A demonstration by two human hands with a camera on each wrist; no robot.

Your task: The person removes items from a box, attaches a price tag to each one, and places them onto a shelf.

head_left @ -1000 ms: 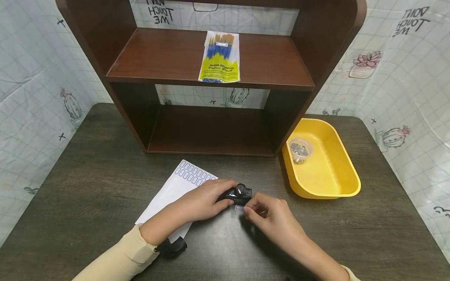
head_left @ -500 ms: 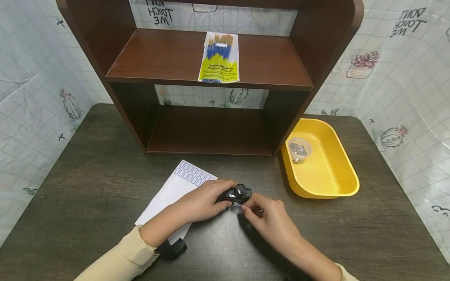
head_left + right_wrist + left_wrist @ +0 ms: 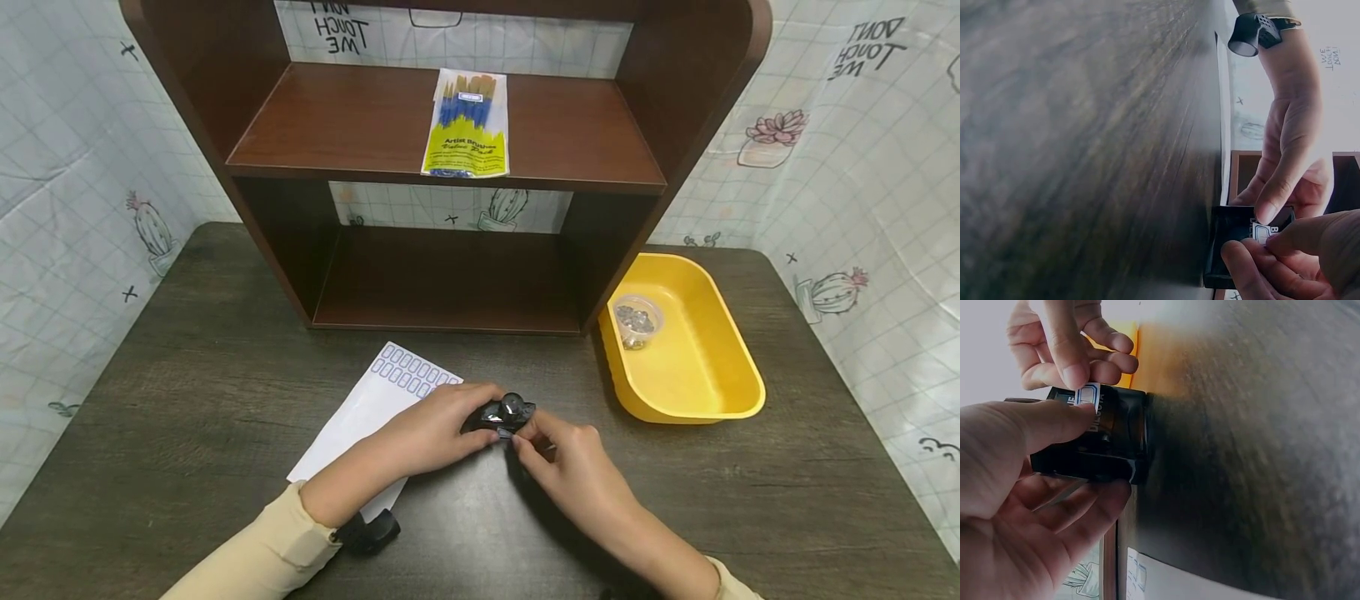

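Note:
A small glossy black bottle-like item (image 3: pixel 504 412), with a round knob on top and white lettering, stands on the table. My left hand (image 3: pixel 442 421) holds it from the left, thumb on the lettered front and fingers behind, as the left wrist view shows. Against that front lies a small white sticker (image 3: pixel 1088 394) with a blue border. The left thumb touches one end of the sticker. My right hand (image 3: pixel 573 467) pinches its other end between thumb and fingers; the right wrist view shows the sticker (image 3: pixel 1262 234) between both hands' fingertips.
A white sheet of blue-bordered stickers (image 3: pixel 375 408) lies partly under my left forearm. Behind stands a brown shelf (image 3: pixel 450 325) with a pack of artist brushes (image 3: pixel 467 137). At the right, a yellow tray (image 3: pixel 697 358) holds a small clear cup (image 3: pixel 636 321) of metallic pieces.
My right hand has moved slightly left and brought the sticker from beside the black item onto its front. The left hand has stayed in place; its thumb now touches the sticker.

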